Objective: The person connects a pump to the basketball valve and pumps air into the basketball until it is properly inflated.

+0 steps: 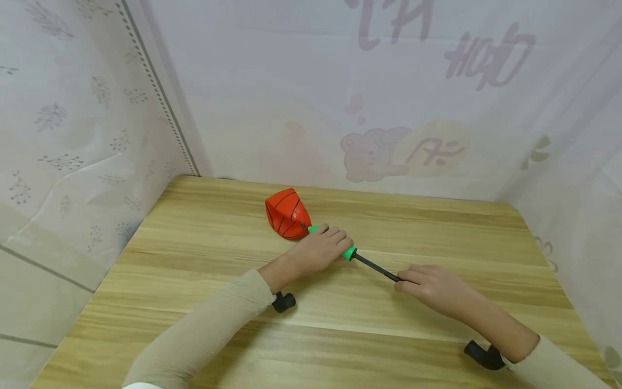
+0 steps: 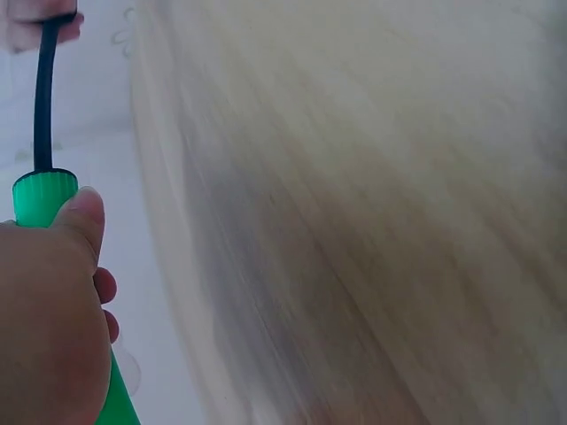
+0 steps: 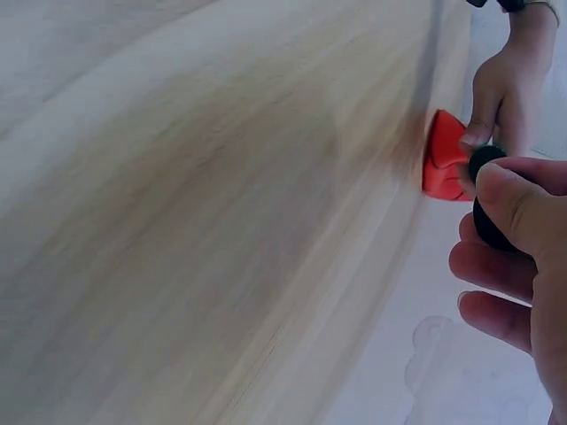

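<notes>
A limp, dented red ball with black lines (image 1: 286, 213) lies toward the back of the wooden table. Joined to it is a hand pump with a green barrel (image 1: 349, 253) and a black rod (image 1: 376, 267), drawn well out of the barrel. My left hand (image 1: 318, 251) grips the barrel close to the ball, its thumb along the green end (image 2: 44, 199) in the left wrist view. At the rod's far end, my right hand (image 1: 434, 286) holds the black handle (image 3: 490, 212), fingers curled about it. The joint between pump and ball is partly hidden by the left hand.
The wooden tabletop (image 1: 340, 351) ends at pale printed cloth (image 1: 311, 108) behind and at both sides. Black wrist-worn pieces (image 1: 284, 302) stick out below each forearm, over the table.
</notes>
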`<state>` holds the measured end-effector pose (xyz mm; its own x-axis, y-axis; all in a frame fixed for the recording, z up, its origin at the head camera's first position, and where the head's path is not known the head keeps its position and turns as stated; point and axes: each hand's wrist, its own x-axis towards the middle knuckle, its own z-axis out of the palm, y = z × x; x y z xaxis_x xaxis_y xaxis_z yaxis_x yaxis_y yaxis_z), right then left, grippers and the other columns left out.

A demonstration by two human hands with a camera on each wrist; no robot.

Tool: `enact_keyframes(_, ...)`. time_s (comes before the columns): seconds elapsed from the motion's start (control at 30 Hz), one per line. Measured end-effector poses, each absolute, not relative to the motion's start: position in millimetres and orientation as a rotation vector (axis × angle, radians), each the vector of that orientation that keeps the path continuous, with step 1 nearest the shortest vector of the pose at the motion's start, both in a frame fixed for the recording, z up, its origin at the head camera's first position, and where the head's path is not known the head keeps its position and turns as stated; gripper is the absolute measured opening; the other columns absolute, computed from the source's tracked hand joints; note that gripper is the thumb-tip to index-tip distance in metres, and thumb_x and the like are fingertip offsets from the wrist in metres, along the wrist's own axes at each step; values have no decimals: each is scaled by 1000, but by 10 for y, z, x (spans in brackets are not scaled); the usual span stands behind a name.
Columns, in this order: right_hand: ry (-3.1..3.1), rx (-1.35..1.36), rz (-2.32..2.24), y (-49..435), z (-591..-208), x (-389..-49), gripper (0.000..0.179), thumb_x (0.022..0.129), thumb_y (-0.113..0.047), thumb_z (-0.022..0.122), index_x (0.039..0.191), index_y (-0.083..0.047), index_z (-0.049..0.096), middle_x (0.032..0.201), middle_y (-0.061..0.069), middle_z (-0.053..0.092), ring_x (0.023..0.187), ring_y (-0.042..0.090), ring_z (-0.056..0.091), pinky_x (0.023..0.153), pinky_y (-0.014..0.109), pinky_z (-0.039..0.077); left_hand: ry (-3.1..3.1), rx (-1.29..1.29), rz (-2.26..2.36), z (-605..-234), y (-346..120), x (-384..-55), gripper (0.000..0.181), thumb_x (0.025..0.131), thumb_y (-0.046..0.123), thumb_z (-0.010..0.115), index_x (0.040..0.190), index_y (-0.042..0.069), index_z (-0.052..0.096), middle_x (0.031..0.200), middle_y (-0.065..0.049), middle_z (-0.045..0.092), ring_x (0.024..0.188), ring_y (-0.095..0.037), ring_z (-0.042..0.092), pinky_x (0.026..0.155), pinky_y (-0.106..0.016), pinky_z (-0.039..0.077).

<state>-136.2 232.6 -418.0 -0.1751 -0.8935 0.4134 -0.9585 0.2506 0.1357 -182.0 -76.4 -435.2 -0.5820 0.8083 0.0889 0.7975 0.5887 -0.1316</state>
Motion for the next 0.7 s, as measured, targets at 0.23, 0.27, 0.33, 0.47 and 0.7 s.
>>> enact_keyframes(0.23, -2099, 1687, 163, 2315, -4181, -1334, 49, 113, -14, 21, 101, -10, 69, 97, 4, 69, 80, 16, 67, 67, 28, 57, -2709, -1357, 109, -4326, -781, -1781, 25, 108, 27, 50, 129, 14, 53, 122, 1, 57, 115, -19, 49, 100, -37, 38)
enact_keyframes(0.27, -2104, 1691, 152, 2282, -4186, -1347, 50, 113, -14, 20, 101, -10, 68, 97, 3, 69, 79, 16, 66, 66, 27, 56, -2717, -1356, 106, -4322, -780, -1776, 26, 108, 27, 50, 130, 14, 53, 123, 0, 56, 115, -19, 49, 101, -37, 38)
enact_keyframes(0.33, -2114, 1700, 138, 2209, -4190, -1392, 37, 111, -11, 32, 101, -9, 67, 96, 3, 68, 77, 14, 64, 64, 25, 55, -2718, -1353, 116, -4314, -773, -1771, 27, 108, 27, 50, 131, 14, 53, 122, 0, 56, 115, -19, 48, 101, -37, 38)
enact_keyframes(0.47, -2149, 1723, 116, 2058, -4186, -1519, 7, 95, -5, 64, 100, -9, 66, 95, 3, 68, 74, 13, 61, 62, 23, 52, -2706, -1337, 160, -4308, -748, -1781, 29, 107, 31, 52, 130, 14, 53, 120, 0, 55, 112, -20, 48, 100, -38, 38)
enact_keyframes(0.7, -2203, 1724, 43, 1786, -4207, -1669, 23, 82, -2, 80, 98, -10, 67, 91, -1, 67, 71, 10, 54, 61, 19, 46, -2712, -1342, 200, -4326, -716, -1778, 27, 107, 27, 50, 131, 14, 53, 119, -1, 54, 110, -21, 47, 99, -38, 38)
